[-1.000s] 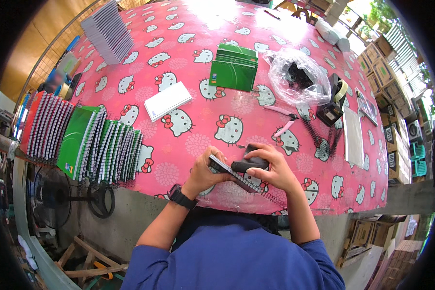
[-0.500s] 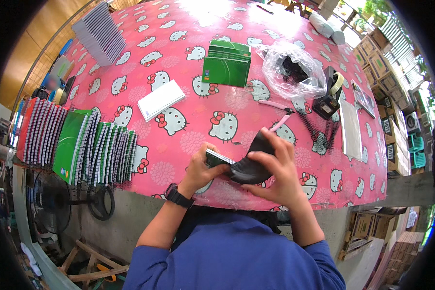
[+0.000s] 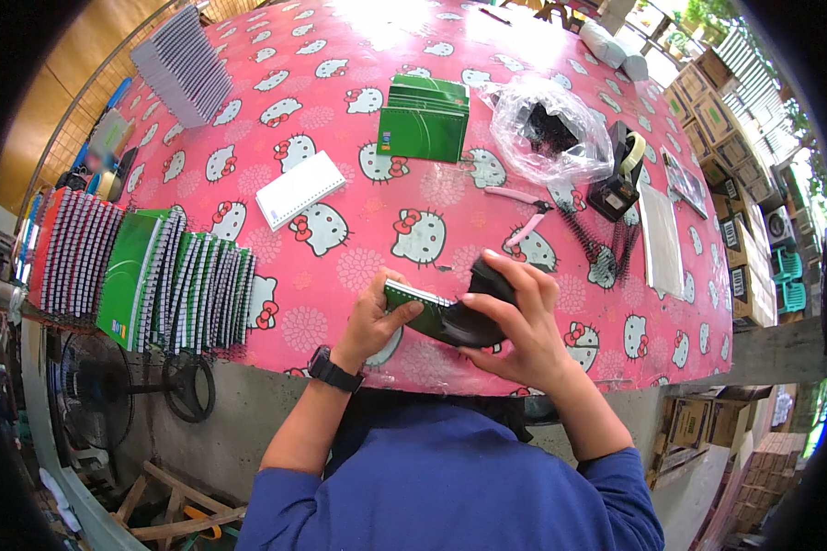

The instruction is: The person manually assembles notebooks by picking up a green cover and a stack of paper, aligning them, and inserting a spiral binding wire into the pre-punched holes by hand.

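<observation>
Both hands hold a small green notebook [image 3: 412,306] with a black cover part [image 3: 473,317] over the near edge of the pink patterned table [image 3: 340,156]. My left hand [image 3: 374,320], with a black watch on the wrist, pinches the notebook's left end. My right hand [image 3: 515,321] wraps around the black cover on the right side, fingers curled over it. The notebook is tilted up off the table.
A row of spiral-bound green notebooks [image 3: 170,280] stands at the left edge. A white pad [image 3: 300,189], a green stack [image 3: 424,119], a clear bag of black coils [image 3: 551,129], pink pliers [image 3: 522,209], loose black spirals [image 3: 597,243] and a tape dispenser [image 3: 620,174] lie beyond.
The notebook has been lifted from flat on the table and tilted up; my right hand has shifted from pressing on top to wrapping around the black cover.
</observation>
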Motion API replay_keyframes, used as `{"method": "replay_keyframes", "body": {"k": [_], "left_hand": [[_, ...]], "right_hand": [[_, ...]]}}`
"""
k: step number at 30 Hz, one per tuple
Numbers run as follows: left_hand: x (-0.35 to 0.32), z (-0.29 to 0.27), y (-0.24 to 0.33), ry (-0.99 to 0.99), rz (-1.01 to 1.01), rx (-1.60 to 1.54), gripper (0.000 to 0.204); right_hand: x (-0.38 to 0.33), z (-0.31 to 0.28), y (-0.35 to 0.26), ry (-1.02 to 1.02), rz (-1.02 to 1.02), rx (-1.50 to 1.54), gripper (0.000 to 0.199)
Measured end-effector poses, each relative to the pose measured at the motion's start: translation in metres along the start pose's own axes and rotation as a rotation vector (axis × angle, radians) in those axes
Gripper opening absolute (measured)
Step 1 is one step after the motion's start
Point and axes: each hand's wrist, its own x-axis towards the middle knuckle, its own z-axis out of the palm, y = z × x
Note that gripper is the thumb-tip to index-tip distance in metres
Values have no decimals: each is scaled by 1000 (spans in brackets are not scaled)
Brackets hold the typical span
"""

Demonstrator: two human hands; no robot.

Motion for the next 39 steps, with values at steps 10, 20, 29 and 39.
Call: {"method": "replay_keyframes", "body": {"k": [10,20,29,39], "left_hand": [[-4,-3,21,-65,-42,-44,40],[-13,-1,11,-154,47,85,28],[-17,-6,9,-201,-71,132,31],[-16,-3,15,-160,-95,229,29]], "right_hand": [[2,-19,27,-90,200,389,67],[-17,7,51,-306,413,635,48],[-9,9,41,-247,300,1013,32],[0,25,28,-322,293,646,41]]}}
